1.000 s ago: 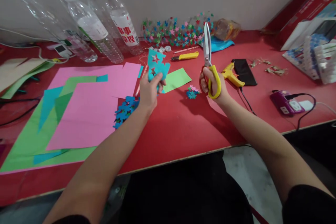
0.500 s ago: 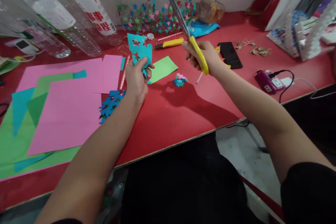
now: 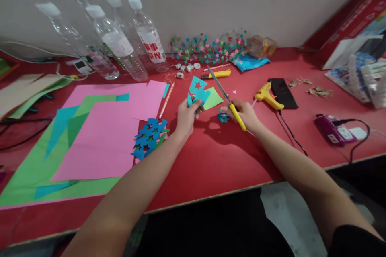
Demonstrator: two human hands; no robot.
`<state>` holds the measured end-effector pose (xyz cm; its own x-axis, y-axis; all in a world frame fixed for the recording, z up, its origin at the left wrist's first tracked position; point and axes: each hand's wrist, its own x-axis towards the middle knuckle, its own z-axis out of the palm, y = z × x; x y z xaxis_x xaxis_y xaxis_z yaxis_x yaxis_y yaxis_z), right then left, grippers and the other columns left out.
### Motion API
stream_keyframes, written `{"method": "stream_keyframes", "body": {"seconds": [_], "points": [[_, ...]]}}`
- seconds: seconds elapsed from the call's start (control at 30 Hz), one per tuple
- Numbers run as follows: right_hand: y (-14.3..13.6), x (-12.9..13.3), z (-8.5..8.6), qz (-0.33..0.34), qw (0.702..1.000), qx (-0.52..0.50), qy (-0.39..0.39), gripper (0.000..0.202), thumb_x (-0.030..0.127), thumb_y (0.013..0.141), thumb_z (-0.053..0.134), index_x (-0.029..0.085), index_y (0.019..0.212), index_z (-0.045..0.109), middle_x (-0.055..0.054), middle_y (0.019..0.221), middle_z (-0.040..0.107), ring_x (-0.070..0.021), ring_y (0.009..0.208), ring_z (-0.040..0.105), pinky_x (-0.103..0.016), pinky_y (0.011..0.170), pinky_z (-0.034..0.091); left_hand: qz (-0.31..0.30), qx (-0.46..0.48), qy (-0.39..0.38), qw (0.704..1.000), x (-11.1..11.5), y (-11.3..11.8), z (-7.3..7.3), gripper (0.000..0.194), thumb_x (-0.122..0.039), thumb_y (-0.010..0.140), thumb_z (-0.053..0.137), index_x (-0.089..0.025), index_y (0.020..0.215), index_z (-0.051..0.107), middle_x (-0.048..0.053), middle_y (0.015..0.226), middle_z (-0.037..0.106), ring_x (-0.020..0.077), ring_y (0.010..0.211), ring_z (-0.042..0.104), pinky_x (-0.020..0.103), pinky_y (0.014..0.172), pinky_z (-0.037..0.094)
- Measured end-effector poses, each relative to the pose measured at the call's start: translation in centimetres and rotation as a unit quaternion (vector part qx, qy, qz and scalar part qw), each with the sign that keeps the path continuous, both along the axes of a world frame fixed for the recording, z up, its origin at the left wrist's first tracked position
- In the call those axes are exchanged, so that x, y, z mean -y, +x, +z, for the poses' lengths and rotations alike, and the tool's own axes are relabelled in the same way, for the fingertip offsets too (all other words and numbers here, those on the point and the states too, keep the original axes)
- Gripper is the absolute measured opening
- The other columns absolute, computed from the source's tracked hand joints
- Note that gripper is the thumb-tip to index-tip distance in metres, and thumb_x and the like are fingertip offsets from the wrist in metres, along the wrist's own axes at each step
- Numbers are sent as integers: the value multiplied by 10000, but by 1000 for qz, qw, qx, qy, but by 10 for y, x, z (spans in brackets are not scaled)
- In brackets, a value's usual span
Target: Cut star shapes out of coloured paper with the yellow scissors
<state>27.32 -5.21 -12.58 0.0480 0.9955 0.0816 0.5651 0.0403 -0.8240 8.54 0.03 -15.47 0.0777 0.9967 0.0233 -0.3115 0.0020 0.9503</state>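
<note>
My left hand (image 3: 187, 115) is closed on a light-blue sheet of paper (image 3: 202, 95) with star-shaped holes cut through it. In my right hand (image 3: 245, 113) is a pair of scissors (image 3: 237, 117) with yellow handles, its blades looking closed and pointing up and away. A small pile of cut paper stars (image 3: 223, 118) lies on the table right beside my right fingers, partly hidden by them. Behind the held sheet rests a light-green piece of paper (image 3: 214, 99). Left of my left wrist lie dark-blue paper offcuts (image 3: 147, 138) with star holes.
Large pink sheets (image 3: 99, 140) and green ones cover the table's left side. Plastic bottles (image 3: 152, 44) stand at the back left, near a star-covered clear bottle (image 3: 208, 48). A yellow cutter (image 3: 221, 73), glue gun (image 3: 268, 96), black phone (image 3: 283, 93) and purple power adapter (image 3: 331, 130) lie around.
The camera view has shifted, so more of the wall and table shows. My right hand with the scissors has come down to the star pile. My left hand still grips the light-blue paper.
</note>
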Motion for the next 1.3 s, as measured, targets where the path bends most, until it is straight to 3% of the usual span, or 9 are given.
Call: {"method": "stream_keyframes", "body": {"seconds": [0.1,0.2,0.3,0.63,0.8,1.03,1.3], "points": [[8,7,4,41,997,57,-30,448,626,724,644,197,739,516,31,607,486,-120,541,414,-238,516,285,3,10,-5,1000,-2,0,4,199,-281,708,681,-175,654,521,-32,537,600,39,368,387,198,381,265],[9,12,11,81,990,108,-49,407,610,788,575,213,754,491,29,612,487,-127,539,413,-241,520,285,3,23,-1,1000,-4,-3,12,167,-273,726,663,-174,705,531,-27,579,624,42,384,409,198,395,285],[5,15,15,47,984,168,-40,457,638,789,545,222,660,406,39,546,404,-118,497,337,-250,495,236,7,33,16,999,-5,-6,23,136,-260,746,650,-178,746,542,-22,611,639,45,404,429,197,397,280],[3,23,11,78,990,100,-55,469,632,825,531,210,663,405,56,566,323,-100,523,277,-240,478,231,1,36,83,996,-7,-15,53,134,-197,751,611,-172,648,529,-18,553,609,18,343,308,217,385,206],[-6,27,19,105,988,69,-84,473,642,837,508,196,688,446,48,585,347,-104,542,321,-241,500,261,-65,-22,75,995,-11,-24,67,148,-211,727,629,-161,634,527,-11,543,618,14,341,308,207,377,197],[-14,33,24,131,984,-21,-120,496,664,861,450,193,704,465,56,501,384,-99,460,371,-247,478,281,-94,-32,58,993,-1,-16,68,98,-203,718,641,-161,703,555,-6,545,625,20,347,295,216,362,171],[-15,34,25,134,983,-24,-122,492,654,865,442,194,695,471,58,487,388,-94,440,373,-253,468,270,-66,-33,57,996,2,-13,66,111,-224,719,643,-164,767,563,-16,547,625,23,346,284,223,360,162]]}}
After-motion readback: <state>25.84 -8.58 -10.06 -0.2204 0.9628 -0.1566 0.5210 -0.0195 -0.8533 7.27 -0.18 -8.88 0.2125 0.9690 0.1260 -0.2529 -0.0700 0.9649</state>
